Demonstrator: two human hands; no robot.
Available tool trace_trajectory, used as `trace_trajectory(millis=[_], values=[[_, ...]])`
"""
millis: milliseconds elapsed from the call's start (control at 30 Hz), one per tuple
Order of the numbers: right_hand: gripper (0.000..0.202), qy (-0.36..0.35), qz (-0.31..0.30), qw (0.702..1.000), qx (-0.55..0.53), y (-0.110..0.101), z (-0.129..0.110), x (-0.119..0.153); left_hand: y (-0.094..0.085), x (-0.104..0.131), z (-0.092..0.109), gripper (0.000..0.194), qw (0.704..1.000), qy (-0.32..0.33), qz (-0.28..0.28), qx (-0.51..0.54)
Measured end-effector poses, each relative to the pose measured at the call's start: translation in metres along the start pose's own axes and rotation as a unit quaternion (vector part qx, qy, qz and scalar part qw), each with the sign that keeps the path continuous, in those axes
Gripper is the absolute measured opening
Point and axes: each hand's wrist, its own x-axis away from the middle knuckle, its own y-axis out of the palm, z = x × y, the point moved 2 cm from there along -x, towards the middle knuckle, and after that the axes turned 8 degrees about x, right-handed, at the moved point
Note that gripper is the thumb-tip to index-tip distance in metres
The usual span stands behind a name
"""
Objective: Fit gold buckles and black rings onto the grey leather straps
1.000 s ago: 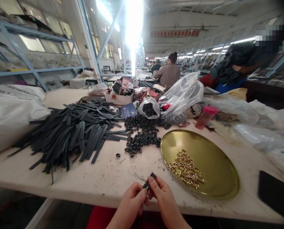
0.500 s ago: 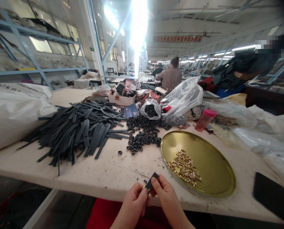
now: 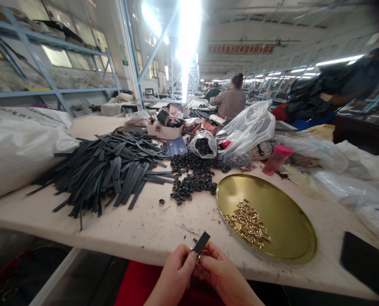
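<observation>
A short black strap [image 3: 202,242] with a gold buckle [image 3: 198,257] around it is held at the table's front edge. My left hand [image 3: 180,265] is closed on the strap, its thumb pressed over the lower part beside the buckle. My right hand [image 3: 217,267] is closed too, its thumb and fingers pinching at the buckle and the strap's lower part. The strap's free end points up and to the right. Its lower end is hidden by my fingers. Right of my hands, a round gold tray [image 3: 288,229] bears a pile of gold buckles [image 3: 250,223].
Black straps [image 3: 113,170] lie heaped at the left, small black loops [image 3: 192,187] in the middle. A clear plastic bag [image 3: 248,127], a pink-lidded jar [image 3: 277,160] and a black phone-like slab [image 3: 364,263] sit on the table [image 3: 119,233]. A co-worker [image 3: 232,100] sits farther back.
My right thumb has slid down from the strap's upper part to the buckle, so more of the strap's free end shows. My left hand keeps its hold. The view has shifted slightly.
</observation>
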Motion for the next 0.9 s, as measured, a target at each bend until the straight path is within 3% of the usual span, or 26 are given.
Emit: trace_trajectory(millis=[333, 600, 700, 800, 900], values=[[0.017, 0.014, 0.012, 1.000, -0.010, -0.003, 0.001, -0.003, -0.004, -0.003, -0.010, 0.024, 0.998, 0.023, 0.007, -0.060], [0.013, 0.003, 0.004, 1.000, -0.018, 0.001, -0.001, -0.002, 0.004, -0.003, -0.004, 0.030, 0.998, -0.027, 0.005, 0.050], [0.010, -0.034, 0.038, 0.997, 0.057, -0.003, 0.001, -0.001, 0.004, -0.003, -0.003, 0.036, 0.995, -0.053, -0.003, 0.084], [0.005, -0.106, 0.088, 0.974, 0.178, -0.008, -0.001, 0.001, 0.001, -0.001, -0.003, 0.037, 0.994, -0.066, -0.018, 0.091], [0.012, -0.136, 0.084, 0.958, 0.238, -0.010, -0.001, 0.004, -0.003, 0.002, -0.003, 0.035, 0.994, -0.056, -0.034, 0.085]])
